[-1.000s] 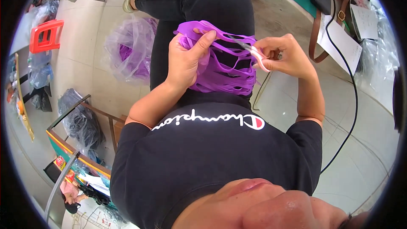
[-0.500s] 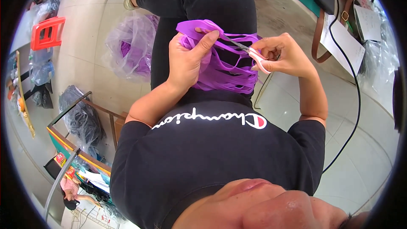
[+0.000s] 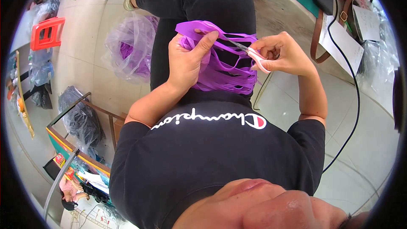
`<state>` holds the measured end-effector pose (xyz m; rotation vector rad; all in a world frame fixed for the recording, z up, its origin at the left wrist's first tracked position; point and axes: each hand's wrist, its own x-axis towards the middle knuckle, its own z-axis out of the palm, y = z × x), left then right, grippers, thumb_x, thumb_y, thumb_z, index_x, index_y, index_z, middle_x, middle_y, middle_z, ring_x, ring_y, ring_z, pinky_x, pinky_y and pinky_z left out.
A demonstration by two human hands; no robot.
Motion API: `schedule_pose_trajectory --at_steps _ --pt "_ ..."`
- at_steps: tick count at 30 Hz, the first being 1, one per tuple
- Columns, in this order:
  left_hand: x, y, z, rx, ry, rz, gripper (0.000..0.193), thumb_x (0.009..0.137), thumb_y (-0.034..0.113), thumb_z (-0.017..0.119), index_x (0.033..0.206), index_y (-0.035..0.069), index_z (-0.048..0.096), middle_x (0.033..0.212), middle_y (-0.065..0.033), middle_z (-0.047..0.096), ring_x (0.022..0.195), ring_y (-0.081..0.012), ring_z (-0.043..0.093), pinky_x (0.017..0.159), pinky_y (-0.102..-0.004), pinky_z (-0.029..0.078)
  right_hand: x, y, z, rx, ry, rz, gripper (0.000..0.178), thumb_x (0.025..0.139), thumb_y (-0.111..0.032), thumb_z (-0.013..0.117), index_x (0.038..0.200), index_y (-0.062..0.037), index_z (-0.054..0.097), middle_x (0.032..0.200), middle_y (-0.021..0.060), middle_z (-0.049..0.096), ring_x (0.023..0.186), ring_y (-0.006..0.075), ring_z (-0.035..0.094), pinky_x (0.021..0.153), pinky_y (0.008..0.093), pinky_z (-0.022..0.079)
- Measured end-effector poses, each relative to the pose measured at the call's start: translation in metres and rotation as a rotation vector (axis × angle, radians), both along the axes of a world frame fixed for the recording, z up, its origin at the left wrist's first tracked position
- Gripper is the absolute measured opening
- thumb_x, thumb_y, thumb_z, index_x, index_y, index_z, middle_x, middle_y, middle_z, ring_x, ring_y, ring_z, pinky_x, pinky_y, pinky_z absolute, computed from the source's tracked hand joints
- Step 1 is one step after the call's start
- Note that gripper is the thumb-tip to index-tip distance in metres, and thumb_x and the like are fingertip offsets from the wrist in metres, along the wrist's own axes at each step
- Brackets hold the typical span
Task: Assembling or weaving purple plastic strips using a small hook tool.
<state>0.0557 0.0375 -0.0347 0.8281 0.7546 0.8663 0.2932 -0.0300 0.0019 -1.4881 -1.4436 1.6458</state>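
The left hand [image 3: 185, 61] has its fingers curled tight around the purple strips [image 3: 224, 70] lying on the lap. Just right of the strips, the right hand [image 3: 283, 53] has its fingers closed in the pink-handled scissors [image 3: 248, 50], blades among the strips. Left of the strips, a clear bag [image 3: 129, 51] holds purple material. Farther left stands a red stool [image 3: 46, 32].

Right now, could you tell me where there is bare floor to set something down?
Bare tiles between red stool and clear bag; more by the black cable. Lap crowded: both hands, scissors, purple strips.
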Motion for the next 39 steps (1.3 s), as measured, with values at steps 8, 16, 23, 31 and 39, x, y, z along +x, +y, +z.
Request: schedule_pose_trajectory --at_steps 8,16,23,31,39 --pt "-0.0024 -0.0002 -0.0013 -0.016 0.007 -0.006 0.011 0.088 0.008 0.067 0.097 0.002 0.064 0.078 0.0010 0.062 0.058 -0.0016 0.047 0.050 -0.0169 0.033 0.0007 0.0022 0.0059 -0.022 -0.011 0.009 0.028 0.074 -0.009 0.074 0.098 0.0027 0.067 0.063 -0.0014 0.062 0.053 -0.0013 0.051 0.047 0.0140 0.035" --pt "-0.0011 -0.0022 0.0006 -0.009 0.021 -0.010 0.012 0.088 0.010 0.067 0.097 0.002 0.065 0.074 0.0024 0.060 0.054 -0.0009 0.043 0.047 -0.0170 0.028 -0.0006 0.0022 0.0006 0.009 0.002 0.016 0.030 0.076 -0.013 0.075 0.100 0.0023 0.067 0.063 -0.0015 0.062 0.053 -0.0013 0.050 0.047 0.0144 0.035" --pt "-0.0039 -0.0013 0.0035 -0.076 -0.007 -0.020 0.011 0.086 0.008 0.070 0.093 0.003 0.064 0.077 0.0031 0.059 0.061 -0.0018 0.047 0.051 -0.0171 0.033 0.0000 -0.0010 -0.0041 0.053 0.001 -0.008 0.031 0.073 -0.015 0.077 0.098 0.0014 0.068 0.061 -0.0021 0.060 0.050 -0.0010 0.048 0.046 0.0150 0.033" --pt "-0.0037 -0.0022 0.0019 -0.055 -0.006 0.001 0.011 0.086 0.010 0.070 0.094 0.003 0.065 0.077 0.0038 0.059 0.062 -0.0015 0.047 0.052 -0.0170 0.033 -0.0009 0.0011 -0.0003 0.058 -0.054 0.015 0.031 0.072 -0.016 0.077 0.097 0.0005 0.069 0.061 -0.0019 0.060 0.050 -0.0007 0.047 0.045 0.0158 0.034" --pt "-0.0036 -0.0018 0.0040 -0.069 -0.011 -0.014 0.012 0.086 0.009 0.070 0.094 0.003 0.065 0.078 0.0035 0.060 0.062 -0.0017 0.047 0.053 -0.0172 0.033 -0.0012 0.0018 -0.0019 0.054 -0.031 0.016 0.031 0.072 -0.014 0.076 0.097 0.0009 0.068 0.061 -0.0019 0.060 0.051 -0.0007 0.048 0.046 0.0159 0.034"
